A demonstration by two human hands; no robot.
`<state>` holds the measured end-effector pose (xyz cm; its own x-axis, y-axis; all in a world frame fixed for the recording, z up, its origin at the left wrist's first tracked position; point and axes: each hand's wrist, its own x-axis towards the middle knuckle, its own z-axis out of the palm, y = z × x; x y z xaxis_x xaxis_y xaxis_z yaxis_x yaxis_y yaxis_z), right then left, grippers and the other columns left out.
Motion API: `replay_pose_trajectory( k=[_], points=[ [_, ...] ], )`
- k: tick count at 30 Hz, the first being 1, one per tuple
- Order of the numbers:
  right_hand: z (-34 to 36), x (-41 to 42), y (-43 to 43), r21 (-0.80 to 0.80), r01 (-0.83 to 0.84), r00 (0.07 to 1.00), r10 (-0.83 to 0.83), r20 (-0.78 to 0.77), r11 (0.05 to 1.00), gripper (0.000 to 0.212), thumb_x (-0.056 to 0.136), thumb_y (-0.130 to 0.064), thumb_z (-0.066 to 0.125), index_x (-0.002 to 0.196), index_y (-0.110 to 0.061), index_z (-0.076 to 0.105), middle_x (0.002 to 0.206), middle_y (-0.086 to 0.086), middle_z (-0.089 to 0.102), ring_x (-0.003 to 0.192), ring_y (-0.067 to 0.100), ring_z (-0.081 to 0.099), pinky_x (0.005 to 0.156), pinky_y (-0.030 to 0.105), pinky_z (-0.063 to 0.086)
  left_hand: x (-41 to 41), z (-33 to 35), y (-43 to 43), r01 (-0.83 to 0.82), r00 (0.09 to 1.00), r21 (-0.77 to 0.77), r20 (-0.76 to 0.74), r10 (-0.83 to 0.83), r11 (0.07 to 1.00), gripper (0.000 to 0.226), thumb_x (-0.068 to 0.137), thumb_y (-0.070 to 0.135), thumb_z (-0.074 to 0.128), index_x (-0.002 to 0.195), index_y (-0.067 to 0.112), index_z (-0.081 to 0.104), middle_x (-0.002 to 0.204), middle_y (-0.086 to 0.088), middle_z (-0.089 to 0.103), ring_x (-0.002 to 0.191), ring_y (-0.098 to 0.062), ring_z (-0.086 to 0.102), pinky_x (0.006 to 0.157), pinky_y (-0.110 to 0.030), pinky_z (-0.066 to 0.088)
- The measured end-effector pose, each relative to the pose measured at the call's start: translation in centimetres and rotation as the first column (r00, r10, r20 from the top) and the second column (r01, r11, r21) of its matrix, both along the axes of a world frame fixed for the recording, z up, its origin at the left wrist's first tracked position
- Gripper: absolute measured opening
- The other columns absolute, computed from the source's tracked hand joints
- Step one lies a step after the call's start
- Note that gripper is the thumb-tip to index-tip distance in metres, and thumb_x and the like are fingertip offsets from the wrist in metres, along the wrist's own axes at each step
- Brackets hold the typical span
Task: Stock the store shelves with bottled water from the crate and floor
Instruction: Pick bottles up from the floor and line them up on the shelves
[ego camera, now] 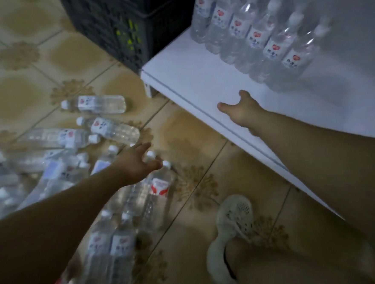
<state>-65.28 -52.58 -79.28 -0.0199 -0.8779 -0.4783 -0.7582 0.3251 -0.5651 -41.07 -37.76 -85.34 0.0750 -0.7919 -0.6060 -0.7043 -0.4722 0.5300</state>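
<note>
Many water bottles (105, 127) lie on their sides across the patterned tile floor (193, 146) in the head camera's view, heaped loosely at the left and reaching toward the bottom edge. The left hand (137, 163) stretches out over this heap with its fingers straight and spread, holding nothing. Its fingertips are just beside the white caps of a few bottles, one of them a bottle with a red-and-white label (160, 188) lying directly below the palm; whether skin meets plastic cannot be told. The right hand (242, 112) reaches over the front edge of the low white shelf (188, 75), thumb and fingers apart and relaxed, also holding nothing. Farther back on that shelf a row of upright bottles (254, 37) stands close together, running diagonally from the far left corner toward the right, well apart from the right hand. A dark plastic crate (118, 24) sits on the floor against the shelf's left end. A pale shoe (233, 209) is planted on the tiles below the shelf edge.
</note>
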Motion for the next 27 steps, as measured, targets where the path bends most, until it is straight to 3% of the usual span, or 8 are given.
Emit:
replay_pose_trajectory(
  k=[4,8,12,15,17,20,23,27],
  points=[
    [-0.3,7.8,8.2,0.065,-0.271,0.961,0.267,0.071,0.960,0.066,0.093,-0.041,0.061,0.145,-0.008,0.035,0.133,0.002,0.049,0.124,0.020,0.049,0.094,0.031,0.044,4.0,0.2,10.5,-0.171,0.985,0.138,0.003,0.173,0.975,0.080,0.085,0.045,0.066,0.151,0.023,0.026,0.157,-0.006,0.027,0.140,-0.026,0.031,0.111,-0.036,0.027],
    [-2.9,13.9,15.9,0.218,-0.377,0.926,0.366,0.089,0.900,0.078,0.091,-0.045,0.061,0.151,-0.011,0.026,0.146,0.005,0.043,0.125,0.022,0.048,0.087,0.025,0.038,5.2,0.2,18.2,-0.279,0.956,0.201,-0.033,0.291,0.939,0.079,0.085,0.038,0.069,0.150,0.020,0.029,0.153,-0.010,0.033,0.135,-0.027,0.038,0.108,-0.033,0.031],
    [-7.2,17.5,23.0,0.346,-0.449,0.894,0.409,0.186,0.824,0.059,0.093,-0.040,0.061,0.142,-0.015,0.040,0.122,-0.004,0.053,0.114,0.021,0.055,0.088,0.028,0.046,6.0,-0.7,23.2,-0.338,0.925,0.245,-0.093,0.369,0.909,0.066,0.085,0.022,0.071,0.143,0.015,0.040,0.140,-0.009,0.050,0.112,-0.020,0.052,0.089,-0.024,0.039],
    [-10.4,19.3,26.7,0.453,-0.446,0.894,0.408,0.187,0.772,0.068,0.091,-0.045,0.062,0.147,-0.017,0.035,0.141,0.003,0.049,0.115,0.021,0.054,0.082,0.025,0.049,7.0,-2.8,25.3,-0.377,0.907,0.296,-0.071,0.414,0.878,0.074,0.085,0.026,0.071,0.147,0.018,0.032,0.143,-0.011,0.046,0.122,-0.027,0.050,0.091,-0.028,0.041],
    [-12.5,20.4,27.9,0.482,-0.439,0.896,0.412,0.168,0.758,0.067,0.092,-0.043,0.061,0.148,-0.017,0.035,0.143,0.003,0.047,0.118,0.025,0.054,0.092,0.030,0.047,7.5,-4.6,25.9,-0.381,0.906,0.307,-0.063,0.418,0.872,0.078,0.084,0.029,0.072,0.148,0.018,0.030,0.143,-0.012,0.045,0.121,-0.028,0.051,0.091,-0.031,0.043],
    [-15.3,21.7,28.6,0.501,-0.430,0.897,0.419,0.142,0.752,0.063,0.089,-0.043,0.062,0.144,-0.019,0.043,0.139,0.004,0.053,0.122,0.028,0.053,0.102,0.040,0.045,7.7,-7.4,25.8,-0.407,0.881,0.355,-0.089,0.464,0.842,0.067,0.088,0.025,0.067,0.146,0.017,0.034,0.141,-0.013,0.045,0.109,-0.023,0.052,0.080,-0.028,0.045],
    [-17.9,22.4,28.4,0.533,-0.373,0.922,0.367,0.122,0.759,0.055,0.083,-0.041,0.063,0.134,-0.022,0.054,0.125,0.005,0.062,0.112,0.028,0.059,0.097,0.047,0.050,7.5,-9.7,25.0,-0.476,0.813,0.415,-0.129,0.568,0.775,0.055,0.091,0.020,0.062,0.140,0.012,0.038,0.126,-0.010,0.049,0.086,-0.012,0.047,0.063,-0.020,0.039],
    [-20.6,22.7,28.1,0.577,-0.259,0.962,0.258,0.086,0.774,0.058,0.071,-0.047,0.060,0.126,-0.031,0.058,0.115,0.005,0.066,0.106,0.031,0.062,0.093,0.053,0.053,7.8,-12.3,24.6,-0.486,0.780,0.470,-0.146,0.608,0.737,0.055,0.085,0.021,0.070,0.133,0.012,0.042,0.112,-0.003,0.054,0.085,-0.012,0.050,0.062,-0.020,0.040]
  ],
)
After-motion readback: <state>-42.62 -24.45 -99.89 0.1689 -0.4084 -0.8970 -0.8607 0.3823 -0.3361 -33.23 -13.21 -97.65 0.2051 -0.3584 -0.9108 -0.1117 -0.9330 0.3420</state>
